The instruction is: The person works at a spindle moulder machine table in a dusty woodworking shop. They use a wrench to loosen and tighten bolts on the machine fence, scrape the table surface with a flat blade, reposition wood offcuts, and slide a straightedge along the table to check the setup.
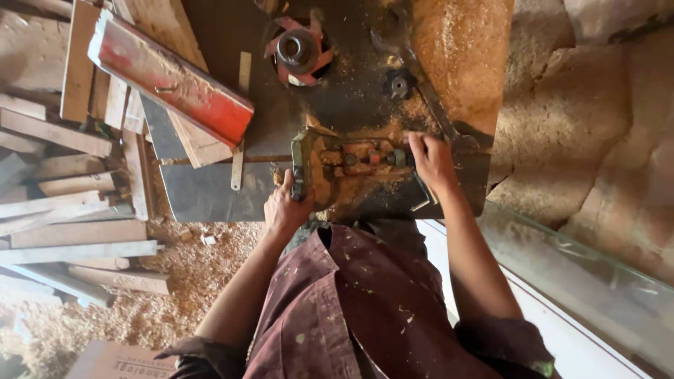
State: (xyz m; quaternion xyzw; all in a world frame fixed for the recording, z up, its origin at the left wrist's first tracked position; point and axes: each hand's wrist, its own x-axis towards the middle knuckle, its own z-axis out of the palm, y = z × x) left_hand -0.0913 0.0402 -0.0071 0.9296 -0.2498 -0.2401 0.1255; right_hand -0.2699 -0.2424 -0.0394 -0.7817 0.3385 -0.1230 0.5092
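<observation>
I stand over a dark steel machine table (pixel 210 196) dusted with sawdust. My left hand (pixel 286 205) grips the near end of a rusty metal fence bracket (pixel 303 163) on the table's front part. My right hand (pixel 430 160) rests its fingers on the bracket's bolted slide and knob (pixel 371 156), next to a thin bent metal handle (pixel 424 196). Beyond the bracket, a red-bladed cutter head (pixel 298 50) stands upright in the table's opening.
A red painted metal guard (pixel 168 76) lies tilted on wooden boards (pixel 196 140) at the table's left. Stacked timber strips (pixel 63 203) fill the left floor, with sawdust (pixel 203 267) below. A sawdust heap (pixel 463 56) covers the table's right; a glass sheet (pixel 562 267) leans at lower right.
</observation>
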